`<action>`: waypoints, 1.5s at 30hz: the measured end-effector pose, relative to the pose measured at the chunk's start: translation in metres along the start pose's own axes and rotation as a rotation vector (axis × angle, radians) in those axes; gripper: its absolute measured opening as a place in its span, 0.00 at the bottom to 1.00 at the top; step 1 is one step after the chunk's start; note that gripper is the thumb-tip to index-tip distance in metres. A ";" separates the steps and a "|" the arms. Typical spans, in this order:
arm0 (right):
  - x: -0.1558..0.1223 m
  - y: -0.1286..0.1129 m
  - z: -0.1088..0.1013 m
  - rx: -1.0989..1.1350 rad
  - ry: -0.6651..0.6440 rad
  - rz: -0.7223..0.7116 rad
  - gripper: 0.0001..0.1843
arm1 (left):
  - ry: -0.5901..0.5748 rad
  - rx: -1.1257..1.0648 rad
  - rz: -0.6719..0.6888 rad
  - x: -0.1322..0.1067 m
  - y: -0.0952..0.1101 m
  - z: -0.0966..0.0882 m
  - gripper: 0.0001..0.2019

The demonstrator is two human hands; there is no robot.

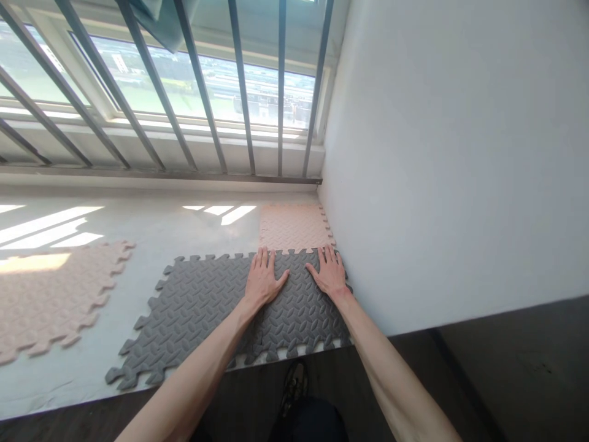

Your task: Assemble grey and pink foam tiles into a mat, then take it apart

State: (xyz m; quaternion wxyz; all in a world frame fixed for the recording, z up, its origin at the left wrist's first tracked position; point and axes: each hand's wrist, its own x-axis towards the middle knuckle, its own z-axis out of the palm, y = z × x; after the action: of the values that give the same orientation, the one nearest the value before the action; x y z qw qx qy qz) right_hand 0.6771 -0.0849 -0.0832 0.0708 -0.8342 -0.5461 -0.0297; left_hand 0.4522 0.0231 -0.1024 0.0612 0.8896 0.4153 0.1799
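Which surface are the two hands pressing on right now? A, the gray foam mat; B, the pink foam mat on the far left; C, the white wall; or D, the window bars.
A. The left hand and right hand both lie flat with fingers spread on the gray interlocking foam mat.
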 end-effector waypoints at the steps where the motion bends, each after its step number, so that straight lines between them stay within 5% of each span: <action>1: -0.001 0.002 -0.001 0.001 0.008 0.013 0.49 | -0.004 0.000 0.001 0.000 0.000 0.000 0.46; 13: 0.008 -0.001 -0.014 -0.035 -0.103 0.064 0.54 | -0.001 0.010 -0.002 0.000 0.001 -0.002 0.44; 18: 0.012 0.000 -0.031 0.026 -0.105 0.043 0.48 | -0.002 0.035 0.001 0.001 0.002 -0.004 0.45; 22: 0.027 0.000 -0.043 0.029 -0.234 0.082 0.45 | -0.015 0.010 -0.012 0.001 0.003 -0.004 0.44; 31: 0.036 0.002 -0.009 -0.015 -0.191 0.129 0.56 | 0.003 -0.026 -0.021 0.001 0.001 -0.003 0.43; 41: 0.040 0.013 0.000 -0.025 -0.162 0.094 0.49 | -0.034 -0.070 -0.060 0.002 0.004 -0.008 0.44; 45: 0.023 -0.010 -0.002 -0.042 -0.089 0.074 0.44 | -0.122 -0.101 -0.043 -0.001 -0.005 -0.018 0.47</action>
State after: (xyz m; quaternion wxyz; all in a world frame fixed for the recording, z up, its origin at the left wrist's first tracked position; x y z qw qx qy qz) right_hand 0.6777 -0.0605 -0.0777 0.0302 -0.8555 -0.5169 -0.0014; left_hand 0.4414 0.0243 -0.0873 0.1348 0.8856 0.4201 0.1449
